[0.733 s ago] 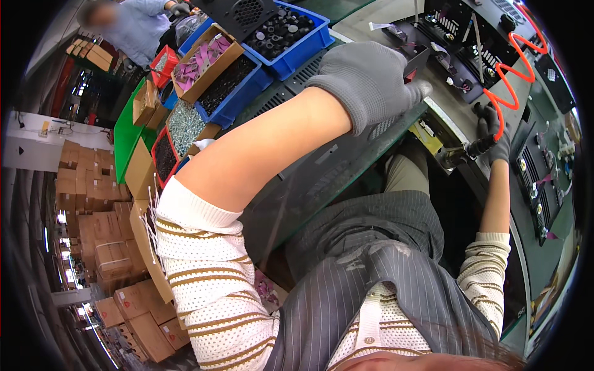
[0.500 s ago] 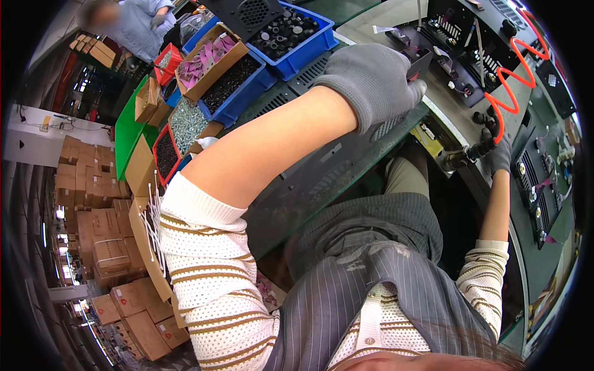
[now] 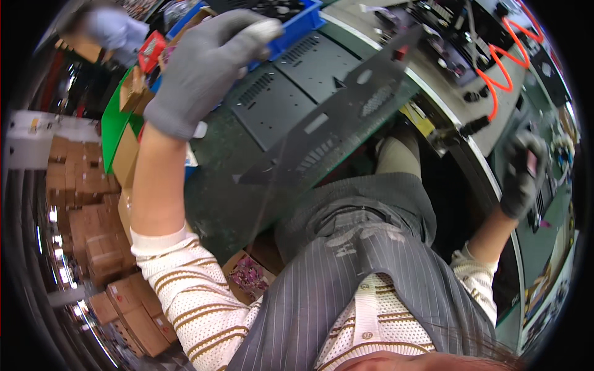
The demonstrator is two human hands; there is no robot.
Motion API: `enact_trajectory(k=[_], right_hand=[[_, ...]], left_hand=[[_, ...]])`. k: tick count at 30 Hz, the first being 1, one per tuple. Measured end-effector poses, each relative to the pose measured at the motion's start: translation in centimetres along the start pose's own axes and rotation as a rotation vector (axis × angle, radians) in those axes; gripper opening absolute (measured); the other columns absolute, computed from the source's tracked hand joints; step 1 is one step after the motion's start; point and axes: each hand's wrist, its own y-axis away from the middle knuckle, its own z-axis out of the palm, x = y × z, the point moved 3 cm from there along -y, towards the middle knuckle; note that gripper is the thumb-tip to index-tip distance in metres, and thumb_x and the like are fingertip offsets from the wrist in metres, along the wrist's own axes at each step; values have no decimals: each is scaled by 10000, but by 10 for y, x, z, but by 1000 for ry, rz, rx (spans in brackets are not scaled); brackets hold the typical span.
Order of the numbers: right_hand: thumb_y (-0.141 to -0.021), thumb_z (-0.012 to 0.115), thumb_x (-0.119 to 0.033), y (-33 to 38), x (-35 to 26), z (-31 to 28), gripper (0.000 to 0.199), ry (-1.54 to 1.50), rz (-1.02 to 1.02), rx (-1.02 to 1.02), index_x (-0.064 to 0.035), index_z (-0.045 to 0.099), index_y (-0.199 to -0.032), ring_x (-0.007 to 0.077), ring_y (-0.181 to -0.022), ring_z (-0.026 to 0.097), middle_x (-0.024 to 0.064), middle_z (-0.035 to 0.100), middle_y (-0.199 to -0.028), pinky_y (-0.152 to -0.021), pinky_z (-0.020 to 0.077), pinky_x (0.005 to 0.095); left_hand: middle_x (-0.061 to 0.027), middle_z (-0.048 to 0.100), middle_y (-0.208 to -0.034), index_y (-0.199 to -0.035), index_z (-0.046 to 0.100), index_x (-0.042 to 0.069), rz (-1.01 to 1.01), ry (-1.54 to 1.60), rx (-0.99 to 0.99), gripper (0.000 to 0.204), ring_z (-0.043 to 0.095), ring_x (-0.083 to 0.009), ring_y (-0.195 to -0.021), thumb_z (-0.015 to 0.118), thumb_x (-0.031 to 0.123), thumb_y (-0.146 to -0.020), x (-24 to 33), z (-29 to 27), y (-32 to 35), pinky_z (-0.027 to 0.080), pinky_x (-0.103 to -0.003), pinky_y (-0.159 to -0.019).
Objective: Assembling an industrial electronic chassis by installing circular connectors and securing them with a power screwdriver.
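Note:
My left hand [image 3: 210, 71], in a grey glove, is raised over the parts bins at the upper left. Its thumb is stretched out; the other fingers are partly hidden, and I see nothing held. Ahead of it a dark metal panel [image 3: 328, 123] with cut-outs stands tilted on the green worktable [image 3: 216, 201]. Flat dark vented plates [image 3: 272, 105] lie behind that panel. On the right, my gloved right hand [image 3: 523, 176] is curled and blurred above the side bench. A small pinkish patch shows at its fingers, too smeared to name.
A black power screwdriver [image 3: 458, 135] on a coiled orange hose [image 3: 498, 80] rests by the bench edge. Black housings with cables [image 3: 445, 46] lie at the upper right. Blue bin [image 3: 298, 29] holds black parts. Cartons [image 3: 102, 241] are stacked left; another person [image 3: 114, 31] is at the upper left.
My left hand has left the panel's far corner and swung left to the bins. My right hand has come off the screwdriver and moved right. The panel now stands in full view.

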Motion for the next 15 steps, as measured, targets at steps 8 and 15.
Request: enact_trajectory(k=[8, 15], right_hand=[[-673, 713, 19, 18, -26, 208, 582, -167, -94, -649, -50, 547, -1227, 120, -988, 549, 30, 572, -1081, -862, 447, 253], [-675, 719, 33, 36, -23, 241, 454, -122, -109, -677, -46, 601, -1106, 87, -885, 559, 4, 572, -986, -768, 457, 225]], left_hand=[[-6, 632, -845, -990, 666, 25, -19, 147, -67, 217, 548, -63, -746, 614, 212, -893, 5, 14, 33, 446, -221, -687], [-14, 621, -815, -979, 652, 3, -34, 92, -95, 209, 553, -65, -731, 634, 186, -879, -1, 19, 65, 460, -219, -666]])
